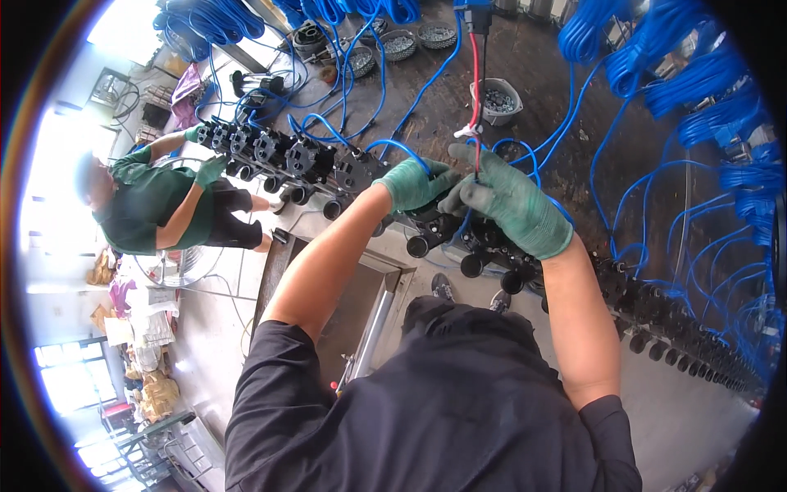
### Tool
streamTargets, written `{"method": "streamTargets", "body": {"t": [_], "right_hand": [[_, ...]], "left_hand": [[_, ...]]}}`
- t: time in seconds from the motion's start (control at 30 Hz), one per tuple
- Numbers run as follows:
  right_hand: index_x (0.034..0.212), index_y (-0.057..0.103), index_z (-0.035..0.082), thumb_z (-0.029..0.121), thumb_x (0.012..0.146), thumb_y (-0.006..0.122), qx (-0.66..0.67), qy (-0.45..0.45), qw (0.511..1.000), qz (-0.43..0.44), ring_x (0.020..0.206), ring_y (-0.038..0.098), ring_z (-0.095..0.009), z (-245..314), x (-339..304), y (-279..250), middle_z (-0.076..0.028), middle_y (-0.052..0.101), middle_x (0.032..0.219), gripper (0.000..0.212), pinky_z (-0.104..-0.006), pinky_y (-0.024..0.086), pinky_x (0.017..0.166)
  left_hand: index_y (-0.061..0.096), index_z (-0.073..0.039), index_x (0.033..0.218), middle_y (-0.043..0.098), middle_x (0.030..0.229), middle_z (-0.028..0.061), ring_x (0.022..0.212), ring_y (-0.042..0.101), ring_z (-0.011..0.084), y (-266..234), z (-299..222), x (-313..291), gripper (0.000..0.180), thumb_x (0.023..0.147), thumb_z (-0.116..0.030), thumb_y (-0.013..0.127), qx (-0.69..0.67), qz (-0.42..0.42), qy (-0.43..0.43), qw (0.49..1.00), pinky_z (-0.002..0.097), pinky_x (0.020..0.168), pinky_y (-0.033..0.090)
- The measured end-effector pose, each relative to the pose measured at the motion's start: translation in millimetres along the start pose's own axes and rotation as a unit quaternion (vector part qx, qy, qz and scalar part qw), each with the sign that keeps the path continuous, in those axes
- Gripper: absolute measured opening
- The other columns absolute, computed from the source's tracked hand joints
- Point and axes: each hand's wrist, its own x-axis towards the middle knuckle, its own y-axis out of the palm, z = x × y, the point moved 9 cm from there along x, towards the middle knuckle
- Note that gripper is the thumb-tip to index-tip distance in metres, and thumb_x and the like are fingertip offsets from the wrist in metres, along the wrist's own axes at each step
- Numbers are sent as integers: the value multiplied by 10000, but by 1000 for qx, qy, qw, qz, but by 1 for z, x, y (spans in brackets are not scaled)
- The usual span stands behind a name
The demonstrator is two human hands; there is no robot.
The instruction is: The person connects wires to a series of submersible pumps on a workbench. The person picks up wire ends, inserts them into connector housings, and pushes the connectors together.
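Note:
Both my hands wear green gloves with greyish fingertips. My left hand [415, 185] rests over a black pump-like housing near a blue cable [400, 144], its fingers curled. Close beside it, my right hand [520, 209] bends its fingers and thumb inward above the same row. Whatever lies between the fingertips is hidden. A red lead [475, 74] and a black lead hang from a blue box [474, 16] down to the right fingers, with a white clip [468, 131] on them. Black housings [310, 158] with round outlets stand along the bench edge on both sides.
The dark bench [537, 107] carries bowls of small metal parts, including a white tub [498, 101]. Blue cable coils [697, 98] hang at the right and top left. Loose blue cables cross the bench. At left, a co-worker [168, 197] in green gloves handles the same row.

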Motion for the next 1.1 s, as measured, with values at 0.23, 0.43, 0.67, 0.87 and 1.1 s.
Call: {"method": "streamTargets", "body": {"t": [0.23, 0.43, 0.67, 0.87, 1.1], "right_hand": [[1524, 402, -55, 246, 1005, 672, 34, -4, 999, -34, 973, 689, -180, 22, -30, 9, -84, 700, 983, 658, -335, 512, 970], [1385, 535, -7, 140, 1018, 628, -10, -9, 998, -56, 930, 680, -153, 22, -45, -1, -82, 708, 1049, 406, -317, 544, 877], [1498, 439, -10, 298, 1004, 675, 54, -18, 997, -49, 994, 711, -236, 44, -66, 12, -144, 702, 1042, 629, -360, 558, 905], [1491, 461, 1, 158, 994, 682, 129, 41, 991, -10, 1064, 701, -247, 3, -84, 32, -169, 698, 1136, 566, -387, 539, 981], [1401, 560, 81, 105, 1011, 635, 77, 111, 991, -21, 869, 644, -124, -106, -114, 37, -65, 688, 1076, 398, -298, 546, 769]], "left_hand": [[753, -87, 1062, 765, 907, 115, 763, 669, 235, -13, -25, -23, 318, 1087, -329, 548, 199, -28, -41, 979, 375, 800, 544], [734, -100, 1008, 734, 899, 165, 812, 658, 360, -14, -26, -21, 345, 1075, -361, 519, 202, -59, -37, 977, 449, 785, 530], [706, -115, 902, 695, 813, 169, 754, 630, 417, -31, -36, -23, 316, 1057, -350, 561, 271, -159, -19, 949, 451, 681, 505], [704, -145, 908, 704, 848, 191, 820, 665, 443, -32, -43, -15, 365, 1052, -392, 476, 326, -119, 3, 938, 529, 729, 511], [703, -117, 918, 701, 849, 203, 812, 668, 444, -33, -42, -21, 317, 986, -402, 582, 297, -163, 0, 941, 518, 731, 521]]}}
